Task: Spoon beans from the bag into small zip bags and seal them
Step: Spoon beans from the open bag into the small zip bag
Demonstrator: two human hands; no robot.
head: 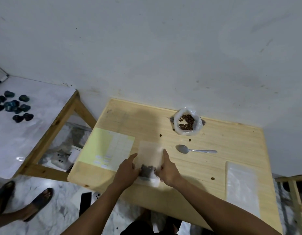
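- Zip bag (150, 160) lay flat on the wooden table (231, 146) near its front edge, a small clump of beans (146, 169) gathered toward the end closest to the person.
- Left hand (127, 170) pinched the bag's left edge with curled fingers, the forefinger pointing forward along the side.
- Right hand (167, 170) gripped the right edge likewise, forefinger stretched up along the film.
- Thin, limp and probably slick, the bag would likely buckle under its light load; holding both side edges near the seal strip looked the surest grip, with the beans shaken clear of the zip.
- Stack of empty bags (242, 185) sat to the right.
- Spoon (194, 150) rested bowl-up just beyond the bag, untouched.
- Farthest off, the open bean bag (187, 122) slumped near the wall, soft-sided, a few stray beans around it.
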